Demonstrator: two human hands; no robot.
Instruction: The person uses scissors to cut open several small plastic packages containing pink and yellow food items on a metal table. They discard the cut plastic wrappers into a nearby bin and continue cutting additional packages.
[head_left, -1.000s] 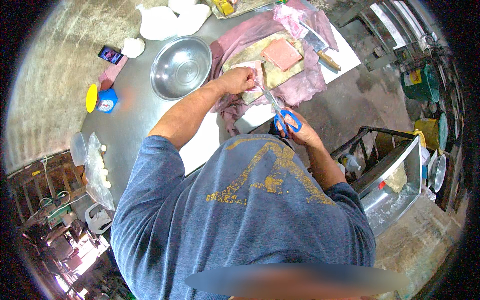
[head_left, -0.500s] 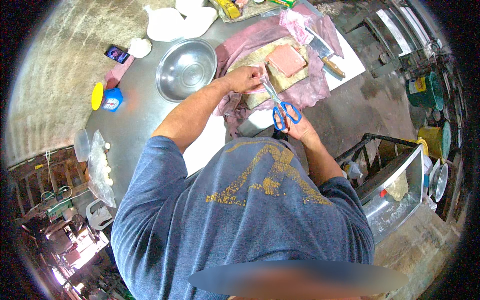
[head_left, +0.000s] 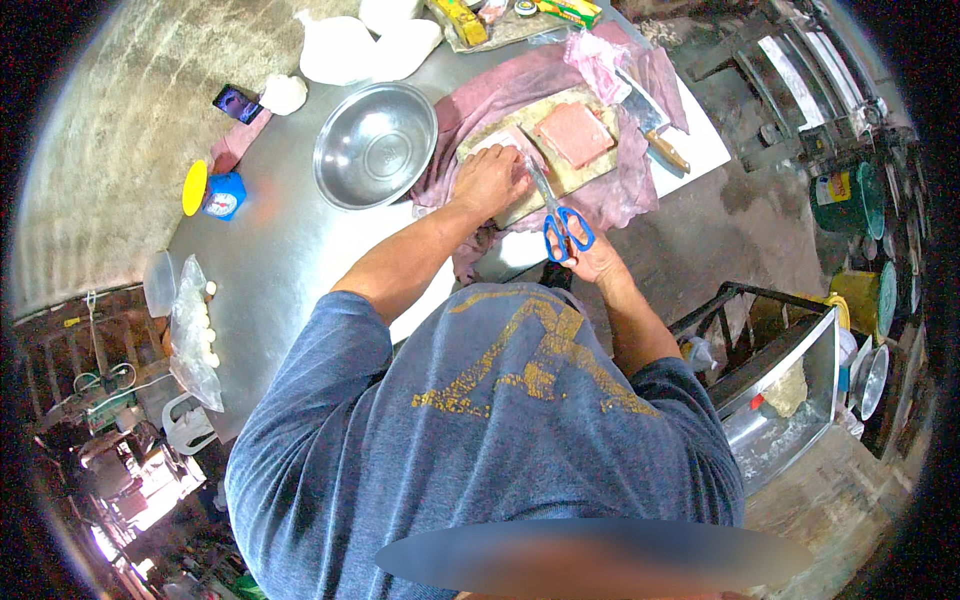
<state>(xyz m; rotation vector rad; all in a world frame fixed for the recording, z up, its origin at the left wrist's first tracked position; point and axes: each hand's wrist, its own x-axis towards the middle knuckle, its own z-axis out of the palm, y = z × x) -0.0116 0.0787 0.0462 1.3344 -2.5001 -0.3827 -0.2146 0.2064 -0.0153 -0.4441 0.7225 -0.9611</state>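
Note:
My right hand [head_left: 598, 259] holds a pair of scissors [head_left: 567, 230] by its blue handles. Their metal blades point up and away, with the tips close to my left fingers. Curled over a flat pink-and-white pack [head_left: 510, 138], my left hand [head_left: 492, 180] grips it near its side; part of the pack is hidden under the fingers. The pack lies on a pale cutting board [head_left: 562, 182]. To its right on the same board rests a square stack of pink meat slices [head_left: 574, 134]. A damp pink cloth [head_left: 470, 98] is spread beneath the board.
A large steel bowl [head_left: 375, 145] stands left of the board. A wooden-handled cleaver [head_left: 648, 118] lies to the right, beside crumpled pink plastic [head_left: 592, 62]. White bags [head_left: 340, 50] sit at the back. Farther left are a blue scale [head_left: 224, 197], a phone [head_left: 236, 104] and a bag of eggs [head_left: 195, 335].
My left hand has moved slightly down and spread over the pack, where before it pinched the edge beside the blades. The scissors have shifted slightly, with their handles closer together.

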